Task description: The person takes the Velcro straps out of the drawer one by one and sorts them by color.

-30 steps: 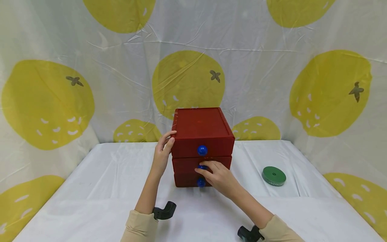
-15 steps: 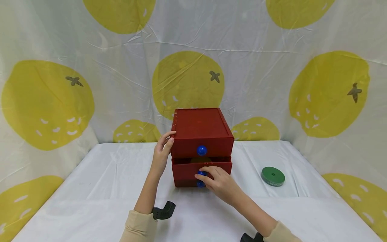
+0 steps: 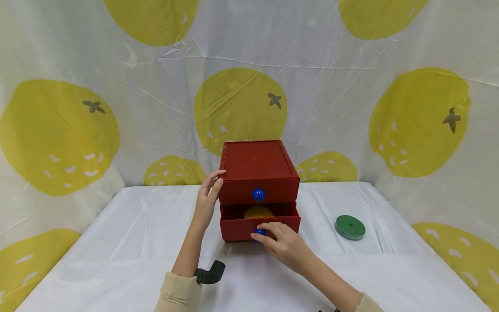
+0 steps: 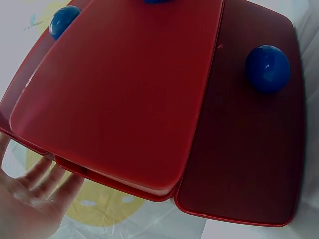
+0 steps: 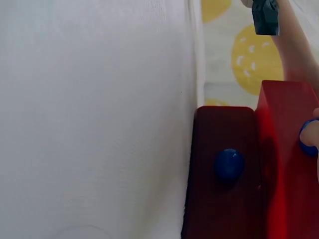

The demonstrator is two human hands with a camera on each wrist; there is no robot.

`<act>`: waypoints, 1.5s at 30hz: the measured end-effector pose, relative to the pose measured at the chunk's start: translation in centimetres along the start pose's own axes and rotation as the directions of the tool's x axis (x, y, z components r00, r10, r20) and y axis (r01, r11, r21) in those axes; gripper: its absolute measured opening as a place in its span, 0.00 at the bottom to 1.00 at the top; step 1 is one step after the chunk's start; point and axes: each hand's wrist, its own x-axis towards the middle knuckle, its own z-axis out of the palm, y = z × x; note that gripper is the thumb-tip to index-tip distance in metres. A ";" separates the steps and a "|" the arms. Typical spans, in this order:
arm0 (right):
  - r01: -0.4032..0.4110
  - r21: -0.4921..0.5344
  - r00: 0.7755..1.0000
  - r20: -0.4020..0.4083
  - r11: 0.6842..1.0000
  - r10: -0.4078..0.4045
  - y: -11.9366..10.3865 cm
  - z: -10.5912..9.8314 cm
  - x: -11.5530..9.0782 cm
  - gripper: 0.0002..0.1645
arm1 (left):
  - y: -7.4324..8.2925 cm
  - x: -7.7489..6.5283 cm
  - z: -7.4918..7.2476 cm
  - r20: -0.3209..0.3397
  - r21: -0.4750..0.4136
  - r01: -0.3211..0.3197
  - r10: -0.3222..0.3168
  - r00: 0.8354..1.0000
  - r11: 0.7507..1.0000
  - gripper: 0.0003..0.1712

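A red cabinet [image 3: 257,160] with stacked drawers and round blue knobs stands mid-table. Its middle drawer [image 3: 238,229] is pulled part way out, and a yellow, rounded shape [image 3: 258,212] shows inside. My right hand [image 3: 288,247] pinches that drawer's blue knob [image 3: 260,232] between thumb and fingers. Against the cabinet's left side, near the top front edge, rests my left hand [image 3: 206,199] with fingers extended, also visible in the left wrist view. Those fingers [image 4: 65,194] touch the side wall. The bottom drawer's knob [image 4: 268,68] shows beside the protruding drawer front [image 4: 119,94] there.
To the cabinet's right, a flat green disc [image 3: 350,227] with a small centre hole lies on the white tablecloth [image 3: 128,242]. Behind hangs a curtain [image 3: 331,104] printed with yellow fruit. A black wrist camera [image 3: 210,273] sits on my left forearm.
The middle drawer has come out toward me from its closed position, with my right hand pulling its knob. The yellow shape inside has come into view. My left hand keeps its place.
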 end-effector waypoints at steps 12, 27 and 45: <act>-0.016 0.019 1.000 -0.019 1.000 0.017 -1.3 -0.9 -0.2 0.18 | 0.0 0.0 -0.1 0.005 -0.013 -0.006 0.006 1.000 1.000 0.18; -0.029 0.041 0.999 -0.022 0.999 0.030 -2.3 -1.8 -0.6 0.22 | 0.0 0.1 -0.1 0.012 0.006 -0.005 0.005 1.000 1.000 0.18; -0.012 0.095 1.000 0.008 0.995 0.011 -3.8 -2.9 -0.7 0.22 | 0.0 0.0 -0.1 0.014 -0.002 0.001 -0.001 1.000 1.000 0.18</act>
